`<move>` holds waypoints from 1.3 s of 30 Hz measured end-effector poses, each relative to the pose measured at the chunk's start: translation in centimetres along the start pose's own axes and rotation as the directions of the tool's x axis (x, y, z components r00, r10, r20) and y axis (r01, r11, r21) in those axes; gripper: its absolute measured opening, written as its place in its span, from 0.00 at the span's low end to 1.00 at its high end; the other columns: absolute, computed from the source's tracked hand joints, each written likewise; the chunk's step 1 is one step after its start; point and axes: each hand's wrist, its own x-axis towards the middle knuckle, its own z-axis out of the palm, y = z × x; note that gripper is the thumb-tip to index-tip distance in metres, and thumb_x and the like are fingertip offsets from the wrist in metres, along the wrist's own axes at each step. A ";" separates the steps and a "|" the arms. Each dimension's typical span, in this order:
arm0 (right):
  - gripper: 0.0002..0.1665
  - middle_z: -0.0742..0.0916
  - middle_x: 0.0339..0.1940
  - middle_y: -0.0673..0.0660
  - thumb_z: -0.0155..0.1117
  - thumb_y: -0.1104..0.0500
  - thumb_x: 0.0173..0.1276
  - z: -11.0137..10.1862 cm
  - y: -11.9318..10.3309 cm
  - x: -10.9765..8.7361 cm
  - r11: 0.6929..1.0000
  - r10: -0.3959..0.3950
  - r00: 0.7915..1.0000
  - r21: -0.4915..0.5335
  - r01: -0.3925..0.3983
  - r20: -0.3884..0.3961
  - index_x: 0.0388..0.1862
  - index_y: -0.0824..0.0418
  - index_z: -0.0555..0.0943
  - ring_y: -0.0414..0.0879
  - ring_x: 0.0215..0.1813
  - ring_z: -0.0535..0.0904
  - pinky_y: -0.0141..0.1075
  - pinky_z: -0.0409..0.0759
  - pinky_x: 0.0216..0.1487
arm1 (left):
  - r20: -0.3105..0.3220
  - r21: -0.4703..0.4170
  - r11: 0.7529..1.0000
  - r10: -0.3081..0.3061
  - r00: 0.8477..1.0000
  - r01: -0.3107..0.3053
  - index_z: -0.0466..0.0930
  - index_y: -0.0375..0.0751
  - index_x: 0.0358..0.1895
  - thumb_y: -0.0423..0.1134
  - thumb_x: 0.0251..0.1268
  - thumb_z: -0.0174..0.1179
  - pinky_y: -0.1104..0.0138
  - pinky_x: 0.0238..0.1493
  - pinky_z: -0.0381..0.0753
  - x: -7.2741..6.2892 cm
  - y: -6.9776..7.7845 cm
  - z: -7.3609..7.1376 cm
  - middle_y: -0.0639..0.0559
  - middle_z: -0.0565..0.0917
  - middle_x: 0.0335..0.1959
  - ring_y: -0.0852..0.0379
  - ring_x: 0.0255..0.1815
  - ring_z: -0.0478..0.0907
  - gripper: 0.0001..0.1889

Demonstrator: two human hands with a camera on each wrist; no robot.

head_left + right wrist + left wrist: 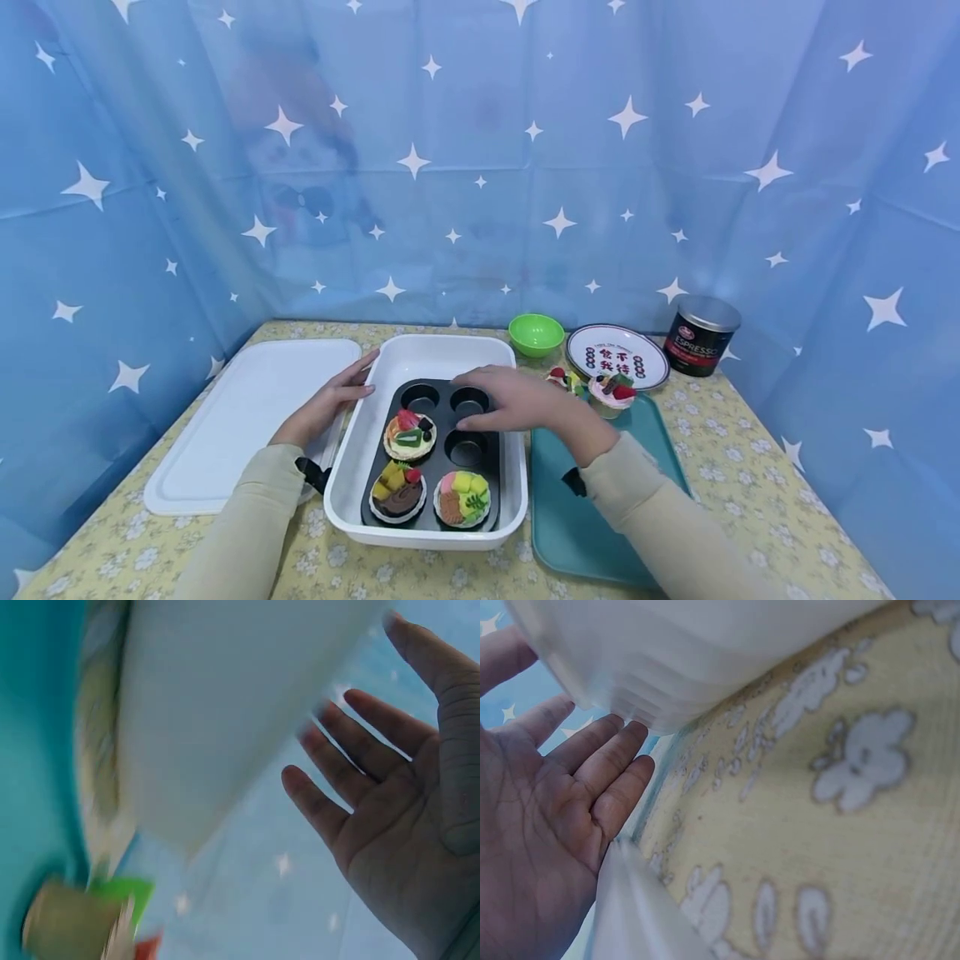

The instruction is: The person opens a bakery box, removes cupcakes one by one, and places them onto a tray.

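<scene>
A white rectangular tub (427,537) stands on the table with a dark muffin tin (440,467) inside. Three cups of the tin hold cupcakes: one with fruit and cream (405,446), one with a brown swirl (400,498) and one topped in yellow and pink (463,500). My left hand (333,404) is at the tub's left side, fingers extended along its wall; the left wrist view shows a bare palm. Above the tin's upper right cups hovers my right hand (517,402), its fingers spread and holding nothing, as the right wrist view confirms.
Right of the tub lies a teal tray (592,533), with two cupcakes (611,396) near its far end. Behind are a green bowl (536,335), a patterned plate (618,357) and an espresso can (702,336). A white lid (247,425) lies at left.
</scene>
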 end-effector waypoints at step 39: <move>0.46 0.79 0.61 0.49 0.67 0.35 0.67 5.1 -3.8 5.5 0.995 -0.048 0.993 -0.081 0.057 0.108 0.75 0.55 0.65 0.37 0.59 0.77 0.33 0.78 0.59 | 0.001 0.007 1.000 -0.010 1.000 0.010 0.46 0.65 0.82 0.44 0.77 0.54 0.40 0.76 0.49 -0.1 0.1 -0.1 0.47 0.49 0.82 0.41 0.81 0.48 0.38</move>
